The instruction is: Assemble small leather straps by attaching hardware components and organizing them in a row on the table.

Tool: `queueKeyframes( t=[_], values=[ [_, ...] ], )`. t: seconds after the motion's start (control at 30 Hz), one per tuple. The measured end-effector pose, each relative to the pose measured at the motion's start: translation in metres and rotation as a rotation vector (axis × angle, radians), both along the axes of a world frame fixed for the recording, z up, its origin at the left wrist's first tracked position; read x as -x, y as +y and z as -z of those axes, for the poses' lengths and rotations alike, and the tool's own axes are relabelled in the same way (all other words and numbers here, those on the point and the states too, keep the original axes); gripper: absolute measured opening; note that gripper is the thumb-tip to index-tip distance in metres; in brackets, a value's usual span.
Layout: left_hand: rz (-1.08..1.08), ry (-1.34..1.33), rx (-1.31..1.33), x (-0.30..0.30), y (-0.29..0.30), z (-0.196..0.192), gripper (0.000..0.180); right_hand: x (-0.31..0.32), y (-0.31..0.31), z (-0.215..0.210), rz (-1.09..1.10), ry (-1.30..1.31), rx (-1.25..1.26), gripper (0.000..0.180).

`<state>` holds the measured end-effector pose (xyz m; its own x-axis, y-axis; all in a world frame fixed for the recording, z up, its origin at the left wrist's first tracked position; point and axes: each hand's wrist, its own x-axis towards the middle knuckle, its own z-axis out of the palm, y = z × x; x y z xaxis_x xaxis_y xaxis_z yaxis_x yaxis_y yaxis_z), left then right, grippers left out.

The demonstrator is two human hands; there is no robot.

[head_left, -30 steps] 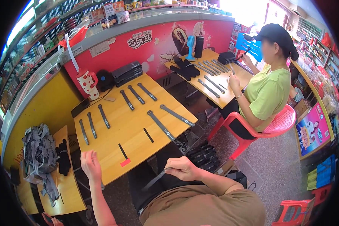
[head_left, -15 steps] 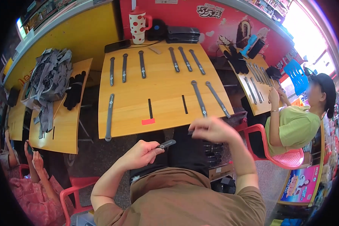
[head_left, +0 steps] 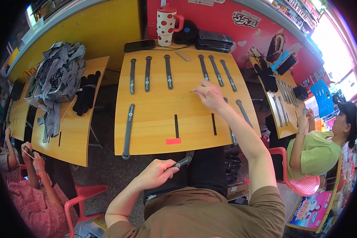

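Observation:
My left hand (head_left: 156, 173) is closed round a dark grey strap (head_left: 183, 162) above my lap. Its rounded end sticks out past my thumb; the rest is hidden in the fist. Out over the middle of the wooden table (head_left: 154, 127), my right hand (head_left: 210, 95) has its fingers pinched, with the short tip of a thin stick-like piece (head_left: 192, 91) poking out. Just beyond it lies a grey strap (head_left: 203, 67) in the back row of several. Another strap (head_left: 129, 133) lies alone at the front left, and one (head_left: 245, 112) at the right is partly behind my forearm.
A red tape piece (head_left: 173, 141) and two black strips (head_left: 176, 126) mark the table's front. A dotted tumbler (head_left: 166, 27), a phone (head_left: 139, 45) and a dark stack (head_left: 214, 41) stand at the back. Co-workers sit on both sides; grey scraps (head_left: 61, 71) fill a box at left.
My right hand has moved from the table's front edge forward over its middle. The left hand still grips the strap, and the whole view has shifted slightly.

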<state>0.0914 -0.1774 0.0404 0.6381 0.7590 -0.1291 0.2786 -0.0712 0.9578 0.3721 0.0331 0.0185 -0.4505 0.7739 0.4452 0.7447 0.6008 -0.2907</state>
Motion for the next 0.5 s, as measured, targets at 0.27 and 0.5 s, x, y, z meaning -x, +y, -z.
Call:
queueKeyframes(
  t=[0.27,0.5],
  values=[
    [0.01,-0.079,0.047,-0.001,0.01,0.013,0.021,0.025,0.018,0.012,-0.031,-0.03,-0.151,0.005],
    [0.028,-0.064,0.027,-0.006,0.007,0.004,0.021,0.024,0.017,0.012,-0.05,0.002,-0.226,0.006]
  ],
)
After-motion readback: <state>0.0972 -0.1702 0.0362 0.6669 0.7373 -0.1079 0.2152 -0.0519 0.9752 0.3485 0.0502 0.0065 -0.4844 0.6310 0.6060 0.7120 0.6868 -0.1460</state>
